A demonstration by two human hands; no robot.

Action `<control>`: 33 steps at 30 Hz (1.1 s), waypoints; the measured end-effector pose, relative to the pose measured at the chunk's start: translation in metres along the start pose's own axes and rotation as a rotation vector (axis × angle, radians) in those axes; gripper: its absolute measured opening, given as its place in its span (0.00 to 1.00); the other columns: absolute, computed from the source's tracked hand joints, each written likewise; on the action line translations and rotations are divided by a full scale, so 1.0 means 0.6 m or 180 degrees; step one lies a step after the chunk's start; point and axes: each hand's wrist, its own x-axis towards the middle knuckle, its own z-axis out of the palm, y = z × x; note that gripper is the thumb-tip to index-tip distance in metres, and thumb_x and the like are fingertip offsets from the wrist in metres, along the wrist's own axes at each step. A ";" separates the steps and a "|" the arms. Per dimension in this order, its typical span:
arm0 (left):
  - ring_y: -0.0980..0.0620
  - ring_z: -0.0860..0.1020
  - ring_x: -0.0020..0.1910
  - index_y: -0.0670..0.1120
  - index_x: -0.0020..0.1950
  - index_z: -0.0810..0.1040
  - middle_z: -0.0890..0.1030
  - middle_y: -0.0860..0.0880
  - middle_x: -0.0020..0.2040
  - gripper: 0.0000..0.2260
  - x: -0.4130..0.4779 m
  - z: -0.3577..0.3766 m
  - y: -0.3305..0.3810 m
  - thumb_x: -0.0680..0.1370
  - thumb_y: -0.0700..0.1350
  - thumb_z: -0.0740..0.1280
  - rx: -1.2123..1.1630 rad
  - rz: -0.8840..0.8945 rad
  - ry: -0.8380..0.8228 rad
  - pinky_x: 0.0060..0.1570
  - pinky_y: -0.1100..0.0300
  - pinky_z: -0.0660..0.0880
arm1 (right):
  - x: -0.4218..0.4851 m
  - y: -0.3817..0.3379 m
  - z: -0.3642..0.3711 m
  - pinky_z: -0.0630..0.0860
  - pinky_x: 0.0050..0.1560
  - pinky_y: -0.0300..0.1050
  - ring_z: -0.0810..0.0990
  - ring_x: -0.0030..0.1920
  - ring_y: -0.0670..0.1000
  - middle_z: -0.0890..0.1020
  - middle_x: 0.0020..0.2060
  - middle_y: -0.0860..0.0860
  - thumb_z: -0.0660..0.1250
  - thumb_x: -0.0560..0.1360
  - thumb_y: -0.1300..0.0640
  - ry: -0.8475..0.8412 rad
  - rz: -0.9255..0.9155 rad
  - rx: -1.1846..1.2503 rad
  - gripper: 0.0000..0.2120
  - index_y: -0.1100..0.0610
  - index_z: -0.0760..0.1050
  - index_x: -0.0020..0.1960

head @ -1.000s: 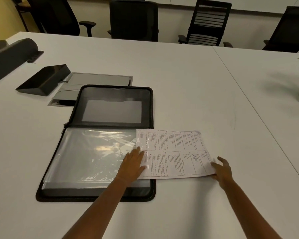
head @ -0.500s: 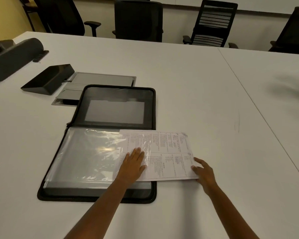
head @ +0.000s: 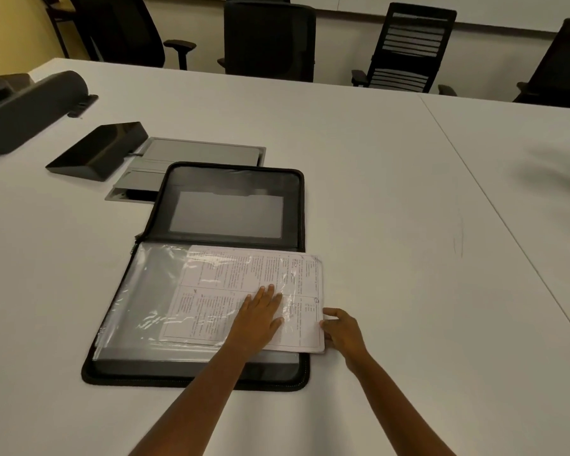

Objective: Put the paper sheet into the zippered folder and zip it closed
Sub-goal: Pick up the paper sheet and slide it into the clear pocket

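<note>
Head view: paper sheet [head: 231,291], pinched by right hand [head: 343,330], pressed by flat left hand [head: 260,319], is judged half-inserted (leftward push needed).

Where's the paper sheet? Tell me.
Head view, centre: the paper sheet lies mostly inside the clear sleeve of the folder, right edge protruding at the right hand.

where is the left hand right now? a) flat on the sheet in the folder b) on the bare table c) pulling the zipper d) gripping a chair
a: the left hand lies flat, fingers straight, on the sheet in the open folder.
</note>
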 end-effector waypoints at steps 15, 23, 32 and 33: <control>0.44 0.50 0.77 0.49 0.77 0.50 0.48 0.44 0.78 0.24 -0.070 -0.039 -0.222 0.82 0.54 0.49 0.0106 -0.0878 0.0153 0.75 0.47 0.50 | 0.001 -0.040 0.048 0.69 0.46 0.46 0.76 0.44 0.55 0.79 0.41 0.57 0.57 0.77 0.63 0.0517 -0.0380 -0.0757 0.14 0.54 0.73 0.34; 0.40 0.52 0.76 0.47 0.76 0.54 0.52 0.39 0.77 0.24 -0.103 -0.068 -0.322 0.82 0.53 0.52 -0.0292 -0.1626 0.0410 0.74 0.44 0.53 | -0.002 -0.058 0.097 0.66 0.40 0.45 0.71 0.37 0.55 0.74 0.34 0.59 0.57 0.76 0.64 0.0513 -0.0428 -0.0852 0.11 0.61 0.70 0.35; 0.39 0.62 0.72 0.42 0.73 0.58 0.64 0.37 0.72 0.22 -0.113 -0.071 -0.369 0.82 0.50 0.54 -0.1018 -0.1792 0.0306 0.71 0.45 0.62 | -0.006 -0.069 0.132 0.67 0.35 0.42 0.69 0.34 0.54 0.72 0.32 0.59 0.59 0.76 0.62 0.0530 -0.0236 -0.0873 0.15 0.59 0.67 0.30; 0.39 0.64 0.71 0.41 0.72 0.59 0.66 0.38 0.70 0.22 -0.114 -0.070 -0.370 0.82 0.50 0.54 -0.1098 -0.1769 0.0311 0.70 0.45 0.64 | -0.005 -0.070 0.135 0.65 0.33 0.40 0.69 0.32 0.53 0.71 0.30 0.57 0.59 0.75 0.63 0.0527 -0.0213 -0.0868 0.16 0.58 0.66 0.28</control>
